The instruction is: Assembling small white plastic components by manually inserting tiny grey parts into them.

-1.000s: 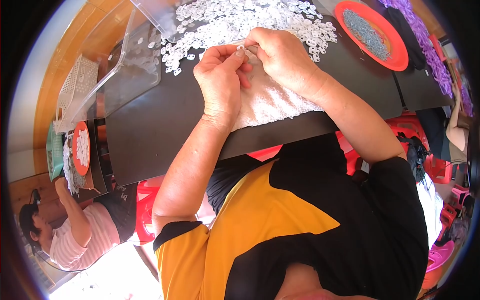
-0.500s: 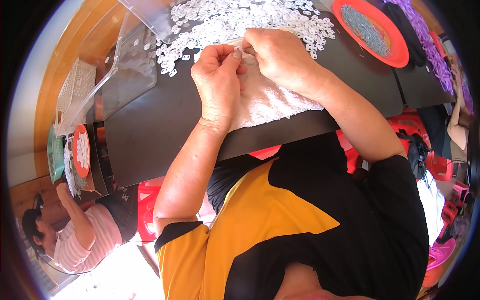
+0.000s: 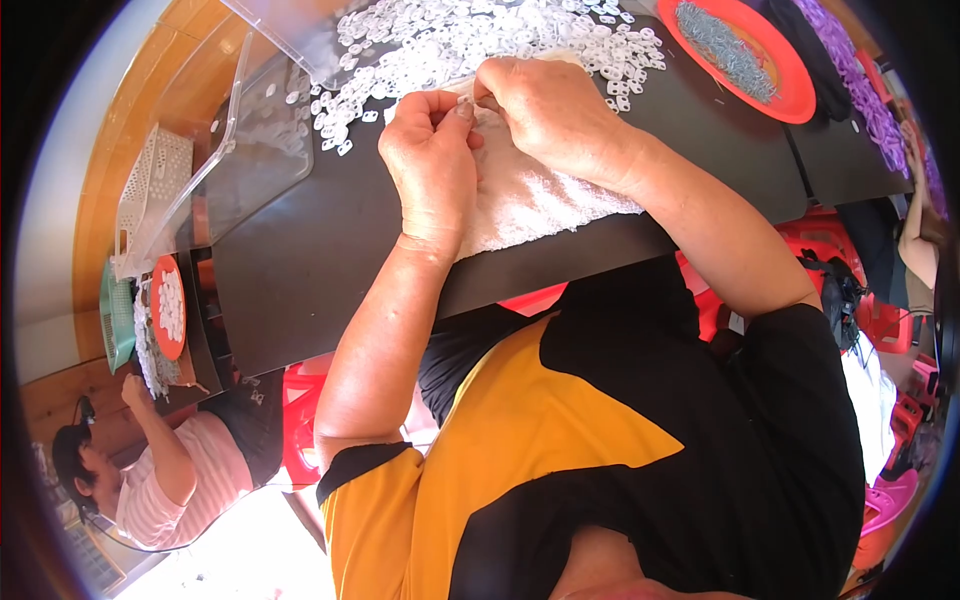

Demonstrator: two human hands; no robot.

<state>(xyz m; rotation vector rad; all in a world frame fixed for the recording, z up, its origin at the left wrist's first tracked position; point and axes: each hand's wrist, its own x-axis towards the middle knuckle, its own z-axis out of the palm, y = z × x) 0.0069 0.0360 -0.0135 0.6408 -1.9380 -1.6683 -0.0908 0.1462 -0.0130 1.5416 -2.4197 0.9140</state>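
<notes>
My left hand (image 3: 428,165) is closed, its thumb and forefinger pinching what looks like a small white plastic piece, mostly covered by the fingertips. Right beside it my right hand (image 3: 545,110) is closed too, with the fingertips curled toward the left thumb; whatever they grip is hidden. Both hands are above a white towel (image 3: 540,212) spread at the table's near edge. Just beyond them lies a heap of small white plastic pieces (image 3: 430,50), flat and rounded with holes in them.
A red plate (image 3: 797,98) of thin grey metal bits stands at the far right, near purple strands (image 3: 865,85). A clear plastic bin (image 3: 255,150) is at the left on the dark table (image 3: 310,260). Another person (image 3: 185,455) sits at the left by an orange plate (image 3: 178,345).
The view has shifted slightly. Both hands keep nearly the same pinched pose, fingertips close together above the towel.
</notes>
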